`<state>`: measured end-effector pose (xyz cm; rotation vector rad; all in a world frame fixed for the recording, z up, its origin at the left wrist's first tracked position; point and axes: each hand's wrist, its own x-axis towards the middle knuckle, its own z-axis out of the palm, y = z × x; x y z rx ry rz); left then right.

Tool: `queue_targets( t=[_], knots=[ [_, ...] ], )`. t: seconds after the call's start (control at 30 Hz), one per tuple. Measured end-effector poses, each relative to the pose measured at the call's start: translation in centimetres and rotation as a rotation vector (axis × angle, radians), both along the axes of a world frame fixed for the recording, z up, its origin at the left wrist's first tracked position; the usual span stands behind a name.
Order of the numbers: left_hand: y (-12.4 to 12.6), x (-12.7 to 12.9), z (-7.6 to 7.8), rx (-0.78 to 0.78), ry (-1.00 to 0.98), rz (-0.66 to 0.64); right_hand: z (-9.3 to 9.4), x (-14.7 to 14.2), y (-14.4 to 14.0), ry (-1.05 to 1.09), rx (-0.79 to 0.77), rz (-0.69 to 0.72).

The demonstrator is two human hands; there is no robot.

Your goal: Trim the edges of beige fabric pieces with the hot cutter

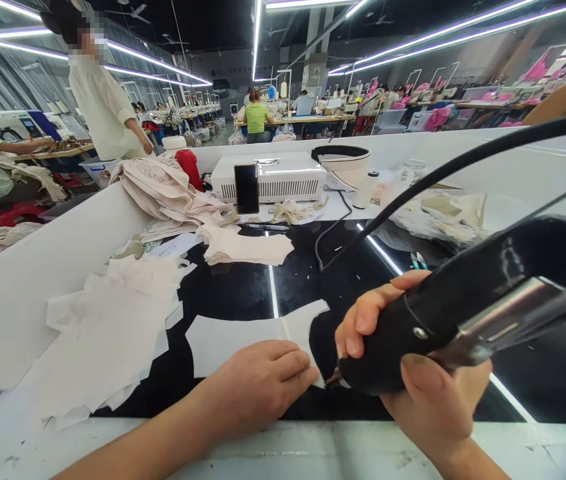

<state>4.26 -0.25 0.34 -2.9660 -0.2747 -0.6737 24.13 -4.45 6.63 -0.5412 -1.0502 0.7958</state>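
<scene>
A white cut fabric piece (pixel 235 337) lies on the black tabletop (pixel 233 290) in front of me. My left hand (pixel 257 380) rests on its near right part, fingers close together and bent onto the cloth at the edge; the thumb is hidden. My right hand (pixel 427 393) is wrapped round a black corded hand tool (pixel 387 347) with a shiny metal lever along its side. The tool's small coppery tip (pixel 333 379) points at the fabric's right edge, just beside my left fingertips. Whether tip and cloth touch, I cannot tell.
Loose white fabric pieces (pixel 107 333) are heaped at left, with a stack of cut pieces (pixel 250 245) farther back. Behind stand a phone (pixel 247 189) and a white vented box (pixel 283 177). A thick black cable (pixel 443 167) arches over the right side. People work beyond the partition.
</scene>
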Motion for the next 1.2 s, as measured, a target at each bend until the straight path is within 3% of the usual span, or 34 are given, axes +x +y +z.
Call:
queue_targets(
  t=[0.27, 1.2],
  knots=[
    [0.07, -0.14, 0.04, -0.067, -0.039, -0.017, -0.57, -0.19, 0.28, 0.012, 0.007, 0.012],
    [0.24, -0.56, 0.11, -0.089, -0.053, -0.021, -0.77, -0.69, 0.69, -0.020, 0.012, -0.029]
  ],
)
